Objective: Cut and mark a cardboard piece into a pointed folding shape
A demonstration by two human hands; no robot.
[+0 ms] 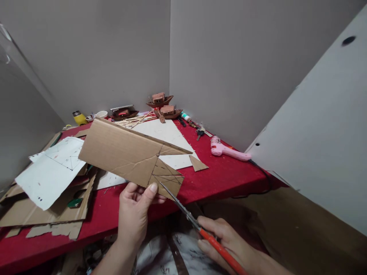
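A brown cardboard piece (123,149) with dark drawn lines near its right end is held up by my left hand (137,204). The thumb lies on its face and the fingers are behind it. My right hand (220,236) is closed round the red-orange handles of a pair of scissors (187,215). Their blades lie at the cardboard's lower right edge, among the drawn lines, just right of my left thumb. A notch opens in the cardboard's right end above the marked part. A small cardboard offcut (198,163) lies beyond it on the table.
On the red-covered table (223,179) lie a white board (169,131), a marked paper sheet (54,172) and stacked cardboard (43,214). A pink glue gun (229,149), keys (202,131), thin wooden sticks (133,121) and small model boats (169,111) sit farther back.
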